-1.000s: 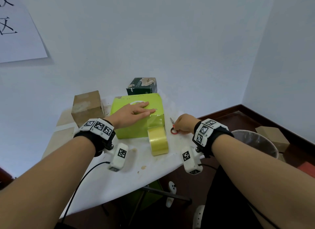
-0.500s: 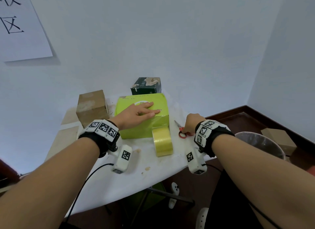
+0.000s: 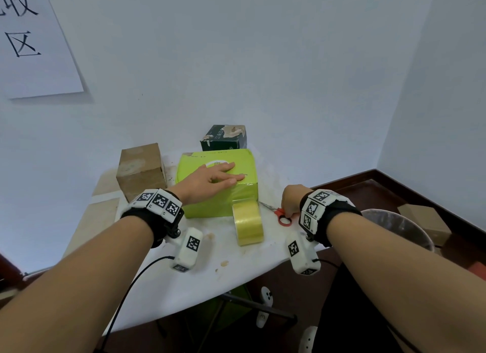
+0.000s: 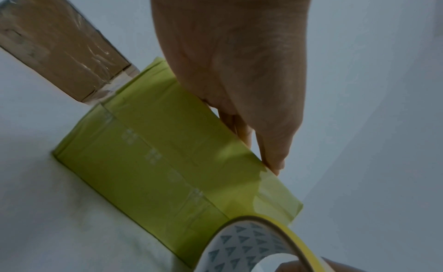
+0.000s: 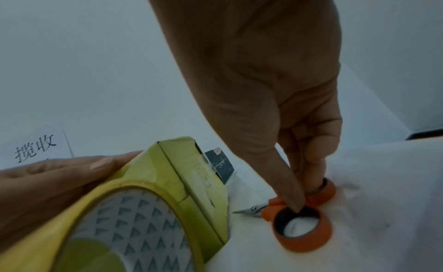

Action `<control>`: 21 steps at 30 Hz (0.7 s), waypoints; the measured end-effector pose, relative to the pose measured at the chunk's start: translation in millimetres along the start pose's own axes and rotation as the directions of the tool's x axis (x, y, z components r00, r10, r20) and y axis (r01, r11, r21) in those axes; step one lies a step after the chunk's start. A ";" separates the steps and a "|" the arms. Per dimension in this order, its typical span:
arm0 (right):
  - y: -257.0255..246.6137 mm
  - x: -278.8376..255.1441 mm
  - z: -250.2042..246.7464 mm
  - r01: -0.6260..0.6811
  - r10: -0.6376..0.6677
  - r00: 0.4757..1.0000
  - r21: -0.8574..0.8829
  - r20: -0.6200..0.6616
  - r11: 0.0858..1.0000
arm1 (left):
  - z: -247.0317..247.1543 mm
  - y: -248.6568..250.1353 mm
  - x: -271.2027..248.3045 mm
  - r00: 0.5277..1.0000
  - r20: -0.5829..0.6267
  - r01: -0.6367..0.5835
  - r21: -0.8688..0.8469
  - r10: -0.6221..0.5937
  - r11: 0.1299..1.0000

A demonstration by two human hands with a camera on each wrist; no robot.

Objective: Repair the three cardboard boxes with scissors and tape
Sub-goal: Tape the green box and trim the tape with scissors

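The left hand [image 3: 207, 180] lies flat, fingers straight, on top of the green box [image 3: 218, 195] in the middle of the table [image 3: 157, 281], probably pinning it so the tape strip stays taut; the tape roll [image 3: 248, 224] stands on edge against the box's near face, still joined to it. To the right, the right hand [image 3: 290, 199] curls onto the scissors [image 3: 278, 213] (thumb and a finger at the orange loops), likely readying the cut; the brown box [image 3: 140, 168] waits far left, the dark box [image 3: 224, 137] behind.

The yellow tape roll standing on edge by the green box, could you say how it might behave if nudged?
The tape roll stands on its rim, so it would probably roll or topple. Its hollow core suggests it is light. The green box touching it may block it rolling that way.
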State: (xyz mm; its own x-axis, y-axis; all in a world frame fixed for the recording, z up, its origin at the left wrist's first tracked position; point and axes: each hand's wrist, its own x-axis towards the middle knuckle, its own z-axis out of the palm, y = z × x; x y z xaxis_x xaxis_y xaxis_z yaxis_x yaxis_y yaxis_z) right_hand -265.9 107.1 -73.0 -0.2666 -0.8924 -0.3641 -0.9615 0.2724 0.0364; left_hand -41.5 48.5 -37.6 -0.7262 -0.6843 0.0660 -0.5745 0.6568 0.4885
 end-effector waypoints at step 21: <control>-8.8 -15.2 -29.4 0.548 0.063 0.808 0.786 -0.586 0.287 | -17.6 -4.1 4.2 0.996 0.085 -0.006 -0.142 0.018 0.990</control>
State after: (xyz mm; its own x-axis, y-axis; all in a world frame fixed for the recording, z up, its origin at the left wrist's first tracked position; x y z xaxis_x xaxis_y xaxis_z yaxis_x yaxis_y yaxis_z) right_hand -255.3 107.7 -40.4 -0.3153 -0.9144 0.2538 -0.3697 -0.1279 -0.9203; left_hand -35.5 37.4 -24.0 -0.7660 -0.6429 0.0008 -0.5105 0.6090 0.6070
